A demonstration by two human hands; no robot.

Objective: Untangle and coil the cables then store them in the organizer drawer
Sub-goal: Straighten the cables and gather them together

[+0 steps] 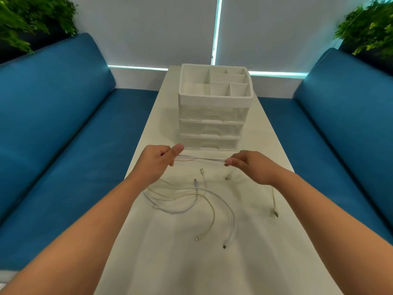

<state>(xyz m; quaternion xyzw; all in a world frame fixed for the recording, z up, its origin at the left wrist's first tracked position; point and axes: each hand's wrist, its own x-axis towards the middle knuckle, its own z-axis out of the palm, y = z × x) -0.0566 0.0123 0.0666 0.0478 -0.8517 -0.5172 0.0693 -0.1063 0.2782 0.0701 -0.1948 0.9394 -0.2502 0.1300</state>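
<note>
Cables (201, 160) stretched crosswise just before organizer (214, 116); left hand (158, 159) pinches one end of span, right hand (244, 165) the other; slack loops nearer person; drawers look closed.

A narrow white counter (212, 262) ran between two blue sofas (53, 116). Pale blinds (148, 28) covered the windows, daylight glowing along their edges, and leafy plants (32, 20) filled both upper corners.

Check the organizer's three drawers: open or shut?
Shut. All three drawers sit flush with the organizer front; none is pulled out.
</note>
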